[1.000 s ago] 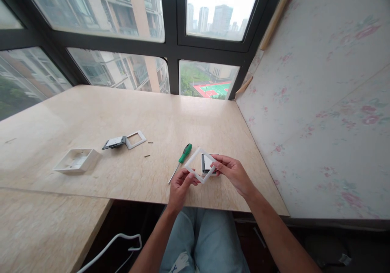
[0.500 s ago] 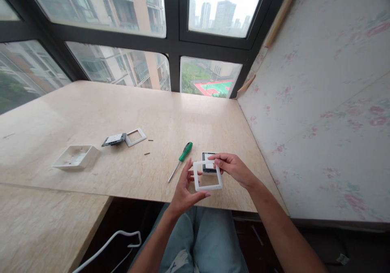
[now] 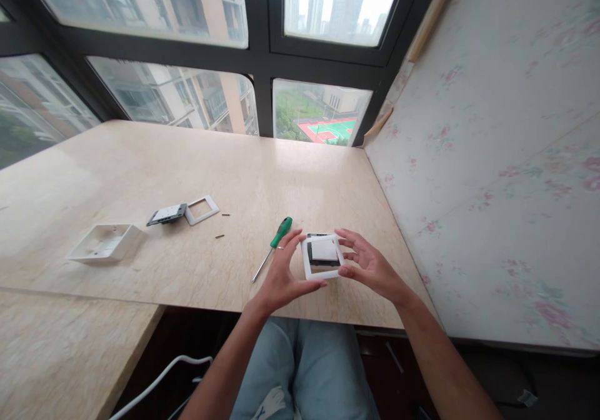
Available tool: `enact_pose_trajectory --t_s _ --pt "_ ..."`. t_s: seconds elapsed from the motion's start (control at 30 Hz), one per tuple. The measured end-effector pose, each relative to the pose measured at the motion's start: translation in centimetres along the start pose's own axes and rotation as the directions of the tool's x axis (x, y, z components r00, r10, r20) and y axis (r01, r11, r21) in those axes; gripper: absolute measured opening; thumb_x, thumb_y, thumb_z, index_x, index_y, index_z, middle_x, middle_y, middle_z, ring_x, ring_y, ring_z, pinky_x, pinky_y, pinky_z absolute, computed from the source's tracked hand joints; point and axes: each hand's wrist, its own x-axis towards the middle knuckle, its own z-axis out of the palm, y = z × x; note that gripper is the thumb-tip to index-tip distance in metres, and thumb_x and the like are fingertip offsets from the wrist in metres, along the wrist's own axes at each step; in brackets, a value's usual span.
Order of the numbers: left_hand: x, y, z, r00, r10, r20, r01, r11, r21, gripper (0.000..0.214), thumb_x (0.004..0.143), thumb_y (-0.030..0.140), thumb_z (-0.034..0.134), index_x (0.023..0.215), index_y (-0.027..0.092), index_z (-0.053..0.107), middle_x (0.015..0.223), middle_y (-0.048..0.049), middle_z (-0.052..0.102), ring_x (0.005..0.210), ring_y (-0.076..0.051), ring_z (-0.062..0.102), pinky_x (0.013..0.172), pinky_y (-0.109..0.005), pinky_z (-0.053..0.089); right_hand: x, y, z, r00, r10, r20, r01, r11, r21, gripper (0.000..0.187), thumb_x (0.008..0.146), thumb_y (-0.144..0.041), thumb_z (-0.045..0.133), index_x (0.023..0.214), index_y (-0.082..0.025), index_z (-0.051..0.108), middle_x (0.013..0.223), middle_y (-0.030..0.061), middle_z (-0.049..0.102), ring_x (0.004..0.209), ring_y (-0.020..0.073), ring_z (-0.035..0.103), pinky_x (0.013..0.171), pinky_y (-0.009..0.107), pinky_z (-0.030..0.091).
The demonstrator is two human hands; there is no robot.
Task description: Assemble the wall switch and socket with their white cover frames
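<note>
Head view: Left hand (image 3: 281, 276), thumb and fingers widely parted, and right hand (image 3: 372, 270), fingers partly curled, hold a white frame (image 3: 328, 275) by opposite sides over a switch (image 3: 323, 250) on the counter (image 3: 262, 182); a screwdriver (image 3: 272, 245) lies beside the left hand.

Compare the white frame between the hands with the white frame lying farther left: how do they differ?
The held frame is between the left hand and right hand; the loose frame lies untouched on the table. A module shows through the held frame's opening, tabletop through the loose frame's. Both are white, with four-sided openings.
</note>
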Motion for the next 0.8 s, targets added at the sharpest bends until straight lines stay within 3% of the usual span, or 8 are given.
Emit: enact_pose_trajectory --t_s 0.13,0.3,0.47,0.8 --pt "2.2 -1.5 -0.2 0.997 -0.019 0.068 0.019 1.0 0.006 0.088 0.062 0.046 0.093 0.138 0.024 0.053 0.156 -0.0174 0.044 0.149 -0.036 0.035 0.12 -0.057 0.032 0.3 2.1 -0.9 0.995 -0.093 0.024 0.096 0.986 -0.138 0.078 0.076 -0.041 0.086 0.146 -0.035 0.053 0.16 0.0078 0.043 0.146 0.0317 0.042 0.118 0.054 0.041" --pt "3.3 -2.7 0.3 0.989 -0.057 0.139 0.057 0.998 0.003 0.088 0.063 0.042 0.093 0.139 0.023 0.054 0.157 -0.0172 0.044 0.15 -0.033 0.034 0.124 -0.056 0.025 0.9 3.9 -1.5 0.997 -0.077 -0.003 0.074 0.967 -0.243 0.079 0.078 -0.044 0.083 0.149 -0.031 0.051 0.158 0.0086 0.046 0.147 0.0307 0.042 0.123 0.056 0.032" --pt "3.3 -3.1 0.6 0.981 -0.116 0.157 0.118 0.993 0.002 0.09 0.062 0.042 0.093 0.141 0.023 0.054 0.156 -0.0161 0.046 0.15 -0.034 0.036 0.124 -0.056 0.026 1.0 4.1 -1.7 0.997 -0.073 -0.028 0.059 0.942 -0.331 0.077 0.076 -0.047 0.084 0.146 -0.031 0.054 0.154 0.0088 0.052 0.145 0.0323 0.044 0.124 0.058 0.029" --pt "3.3 -3.2 0.7 0.978 -0.151 0.142 0.154 0.988 -0.006 0.09 0.059 0.044 0.094 0.139 0.025 0.058 0.147 -0.0139 0.057 0.139 -0.036 0.05 0.119 -0.055 0.036 0.3 5.7 -1.3 0.998 -0.056 -0.021 0.049 0.969 -0.242 0.079 0.08 -0.043 0.081 0.151 -0.032 0.047 0.161 0.008 0.043 0.151 0.0311 0.036 0.125 0.057 0.027"
